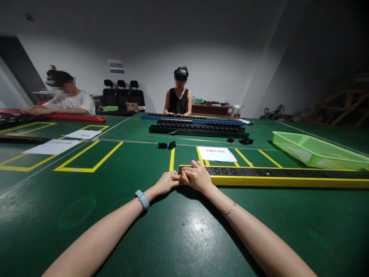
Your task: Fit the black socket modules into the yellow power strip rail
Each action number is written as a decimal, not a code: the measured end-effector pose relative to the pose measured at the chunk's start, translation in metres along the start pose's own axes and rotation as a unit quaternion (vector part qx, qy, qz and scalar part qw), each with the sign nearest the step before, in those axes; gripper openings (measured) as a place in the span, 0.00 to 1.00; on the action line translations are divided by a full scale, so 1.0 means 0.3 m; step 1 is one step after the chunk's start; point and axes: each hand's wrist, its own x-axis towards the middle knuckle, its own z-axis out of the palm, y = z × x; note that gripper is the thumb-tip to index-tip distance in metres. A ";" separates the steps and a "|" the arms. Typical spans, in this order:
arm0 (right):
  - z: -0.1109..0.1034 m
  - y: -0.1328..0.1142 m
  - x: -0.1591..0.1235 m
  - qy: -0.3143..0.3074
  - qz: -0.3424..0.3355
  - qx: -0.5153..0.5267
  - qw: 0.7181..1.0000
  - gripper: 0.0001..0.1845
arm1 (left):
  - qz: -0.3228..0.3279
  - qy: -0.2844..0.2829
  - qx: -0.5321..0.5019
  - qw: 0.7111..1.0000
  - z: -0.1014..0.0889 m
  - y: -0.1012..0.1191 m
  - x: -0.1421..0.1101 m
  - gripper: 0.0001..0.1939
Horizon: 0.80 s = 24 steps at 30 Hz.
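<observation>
A long power strip [259, 181] with a yellow housing and black socket modules along its upper face lies across the right half of the green table. My right hand [198, 177] is closed over its left end, fingers bent onto the top edge. Right beside it, my left hand [167, 182] pinches at the tip of that same end, and the fingertips of both hands nearly meet. Whether a small part sits between my left fingers is hidden.
Two small black blocks [167, 145] lie beyond my hands, near a paper sign [218, 154]. A green plastic basket [317, 150] stands at the right. Farther off lie black strips [198, 129] and a blue rail [190, 119]. Co-workers sit opposite [180, 100] and at left [77, 100].
</observation>
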 end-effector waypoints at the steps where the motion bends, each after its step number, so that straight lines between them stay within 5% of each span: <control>1: 0.002 0.000 0.000 0.001 0.003 0.001 1.000 0.14 | 0.001 -0.001 0.001 1.000 0.000 0.001 0.000 0.12; 24: 0.021 0.008 -0.012 0.046 0.056 0.014 0.997 0.20 | 0.002 0.003 -0.001 1.000 -0.001 -0.012 -0.003 0.10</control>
